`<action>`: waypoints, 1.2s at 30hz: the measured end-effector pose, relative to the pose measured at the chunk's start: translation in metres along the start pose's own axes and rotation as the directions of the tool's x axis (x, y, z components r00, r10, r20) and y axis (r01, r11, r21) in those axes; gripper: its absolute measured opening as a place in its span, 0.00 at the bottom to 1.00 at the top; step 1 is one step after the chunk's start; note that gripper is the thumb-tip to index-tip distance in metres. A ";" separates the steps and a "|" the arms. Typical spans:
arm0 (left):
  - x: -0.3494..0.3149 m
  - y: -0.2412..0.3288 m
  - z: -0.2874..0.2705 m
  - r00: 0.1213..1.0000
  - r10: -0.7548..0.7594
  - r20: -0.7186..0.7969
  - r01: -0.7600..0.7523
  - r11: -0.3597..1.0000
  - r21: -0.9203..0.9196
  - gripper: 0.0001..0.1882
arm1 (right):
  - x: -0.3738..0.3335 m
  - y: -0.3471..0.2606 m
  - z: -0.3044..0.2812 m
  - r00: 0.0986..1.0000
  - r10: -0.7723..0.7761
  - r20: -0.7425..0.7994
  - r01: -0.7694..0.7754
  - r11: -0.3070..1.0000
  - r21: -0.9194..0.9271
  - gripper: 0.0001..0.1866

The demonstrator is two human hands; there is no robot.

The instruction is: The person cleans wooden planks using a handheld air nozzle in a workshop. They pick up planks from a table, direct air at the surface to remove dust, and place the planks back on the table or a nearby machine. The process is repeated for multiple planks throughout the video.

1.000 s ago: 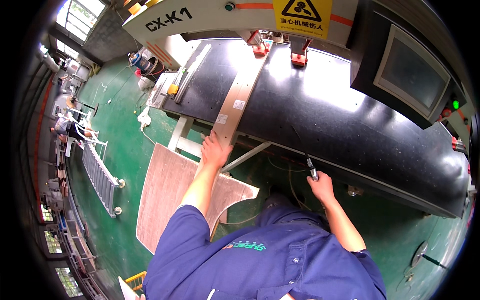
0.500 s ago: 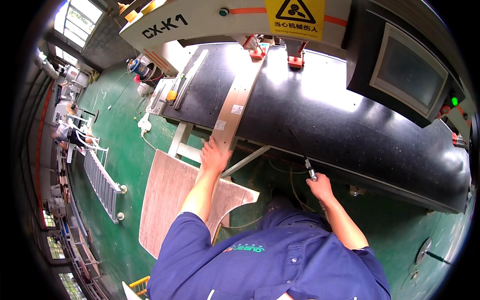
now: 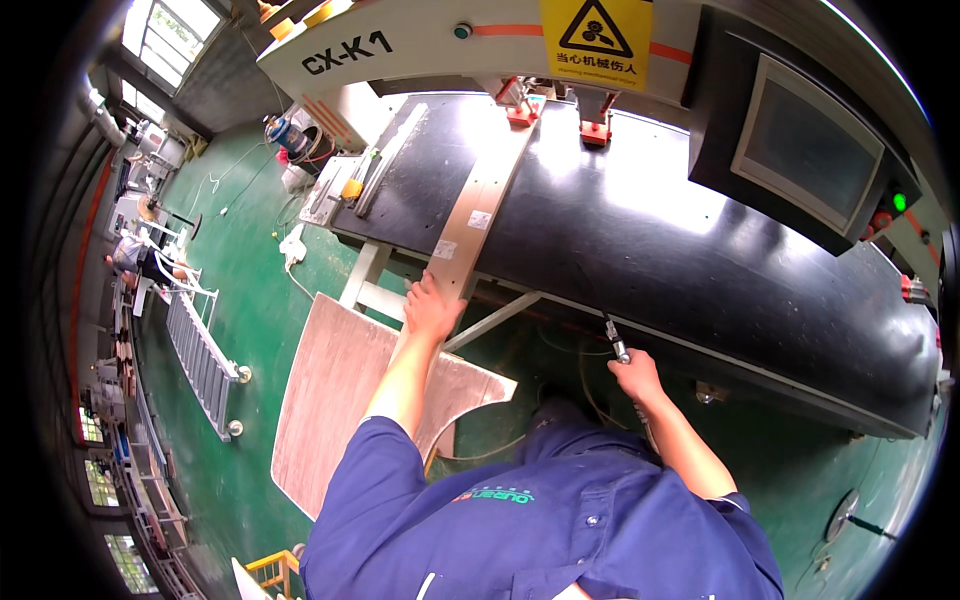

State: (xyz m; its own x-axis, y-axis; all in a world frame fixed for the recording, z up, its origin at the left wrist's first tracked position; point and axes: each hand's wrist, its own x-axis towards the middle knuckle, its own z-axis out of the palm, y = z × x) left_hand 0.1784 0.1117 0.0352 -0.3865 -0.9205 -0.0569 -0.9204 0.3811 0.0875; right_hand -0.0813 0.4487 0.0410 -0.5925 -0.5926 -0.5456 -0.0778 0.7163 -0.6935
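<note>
A long, narrow light-brown wooden board (image 3: 468,212) lies across the black machine table (image 3: 640,250), with two white labels near its closer end. My left hand (image 3: 432,310) grips that near end, where it reaches past the table's front edge. At the far end, a red clamp pad (image 3: 523,112) of the machine sits over or against the board; I cannot tell if it presses down. In my right hand (image 3: 637,374) is an air blow gun (image 3: 616,342), silver and black with a thin nozzle. It points toward the table's front edge and is apart from the board.
A second red pad (image 3: 594,133) hangs right of the board. The control screen (image 3: 808,150) juts over the table's right side. A wood-grain panel (image 3: 325,400) with a curved cutout stands below my left arm. Far left are a wheeled ribbed rack (image 3: 200,360) and another person (image 3: 128,254).
The whole view has shifted and tilted slightly. Both hands keep their holds, and the board stays in about the same place on the table.
</note>
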 end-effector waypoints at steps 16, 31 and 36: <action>-0.012 0.000 0.009 0.998 0.030 -0.056 -0.033 0.997 -0.066 0.57 | -0.028 0.044 -0.014 0.998 -0.018 -0.067 0.022 0.997 0.069 0.14; -0.172 -0.038 -0.011 1.000 -0.022 0.006 0.023 0.997 -0.080 0.57 | -0.033 0.027 0.006 0.999 -0.023 0.026 0.020 0.992 0.121 0.13; -0.243 -0.077 -0.025 0.986 -0.117 0.115 0.123 0.991 -0.050 0.58 | -0.035 0.026 0.008 0.998 -0.006 0.068 -0.002 0.994 0.106 0.14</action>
State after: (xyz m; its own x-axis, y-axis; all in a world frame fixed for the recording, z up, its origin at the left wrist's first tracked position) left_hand 0.3446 0.3041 0.0670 -0.2803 -0.9427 -0.1810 -0.9570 0.2598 0.1290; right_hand -0.0562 0.4854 0.0379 -0.5364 -0.6202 -0.5723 0.0085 0.6742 -0.7385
